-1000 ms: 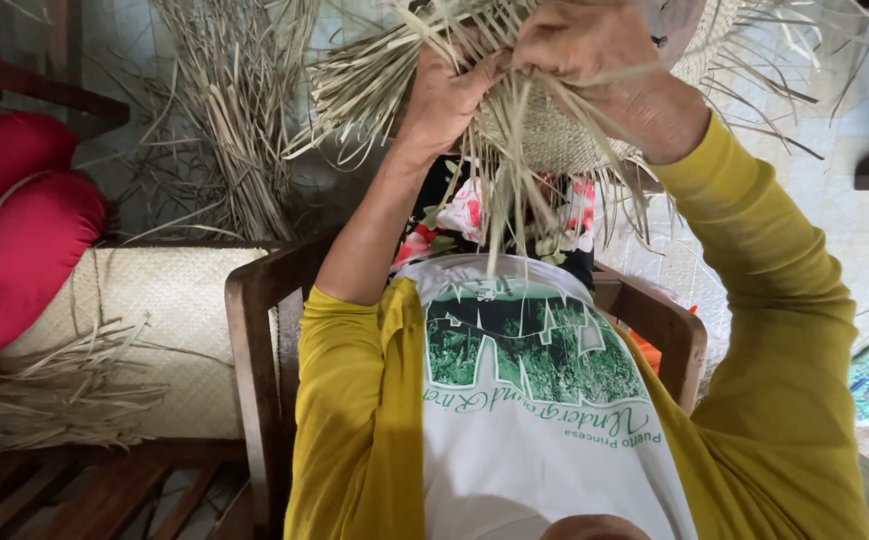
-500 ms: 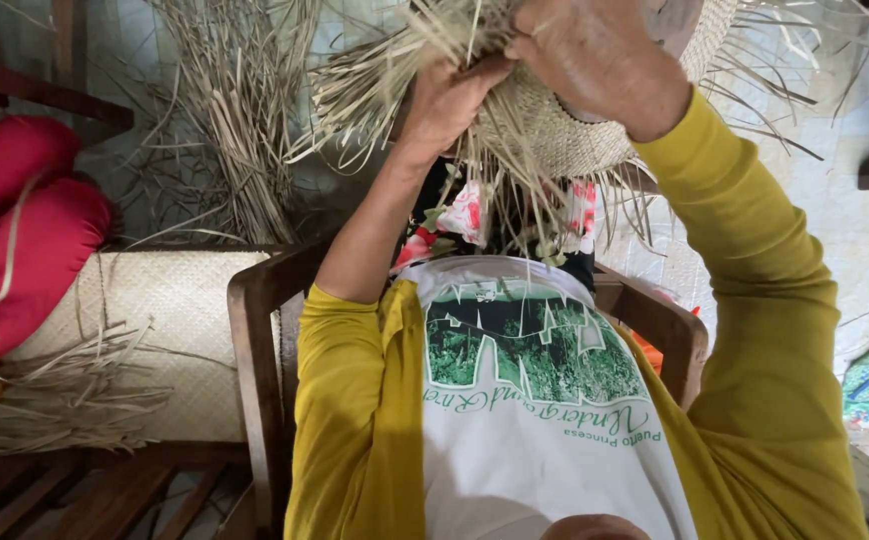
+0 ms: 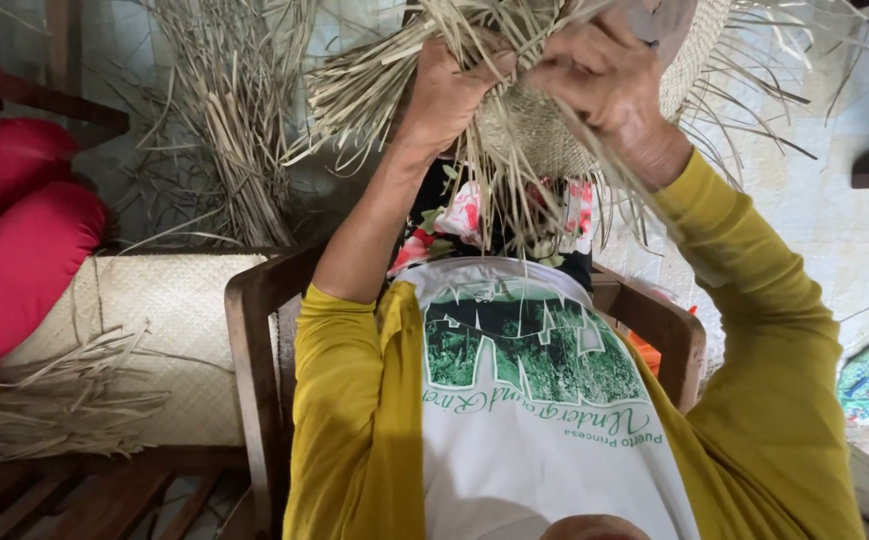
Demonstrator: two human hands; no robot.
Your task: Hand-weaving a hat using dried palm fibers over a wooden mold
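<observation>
Half-woven straw piece (image 3: 545, 130), held up at 12 o'clock. Left hand (image 3: 450, 85) and right hand (image 3: 605, 80), each grip closed on its loose strands (image 3: 395, 80). The centre is woven tight; the long fringe remains unplaited.

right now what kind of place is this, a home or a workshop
Probably a home used as a weaving spot. Both hands, left hand and right hand, grip a half-woven straw piece. Loose dried strips lie on the floor, with a woven mat roll, red cushions and a wooden chair nearby.
</observation>
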